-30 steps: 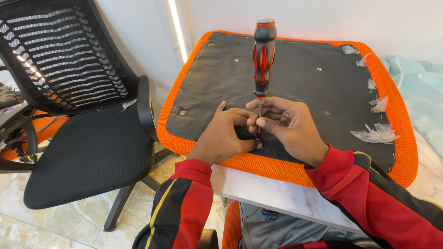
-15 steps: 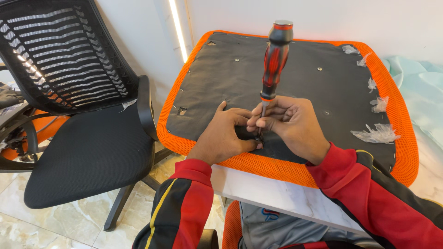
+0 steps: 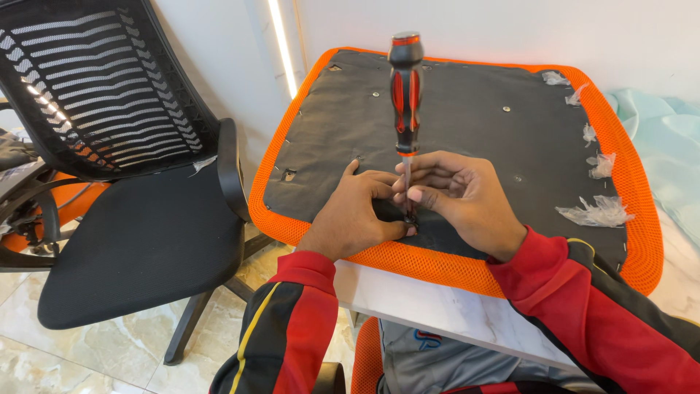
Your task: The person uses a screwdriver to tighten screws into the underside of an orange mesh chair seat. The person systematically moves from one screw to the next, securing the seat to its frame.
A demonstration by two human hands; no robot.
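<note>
1. The screwdriver [image 3: 405, 95] stands upright near the front edge of the seat pan [image 3: 467, 124], which lies underside up on the bench [image 3: 452, 310].
2. The right hand [image 3: 459, 197] is curled closed, its fingertips pinching the metal shaft low down; this grip appears to keep the tip seated and the tool vertical.
3. The left hand [image 3: 357, 215] is partly closed, with fingers pressed on the black fabric around the tip, probably to steady the work point.
4. The screwdriver has a black handle with red inserts and a thin bright shaft.
5. The seat pan has black backing and an orange mesh border. Scraps of clear plastic [image 3: 594, 211] lie along its right edge.
6. A black mesh office chair [image 3: 138, 219] stands left of the bench.
</note>
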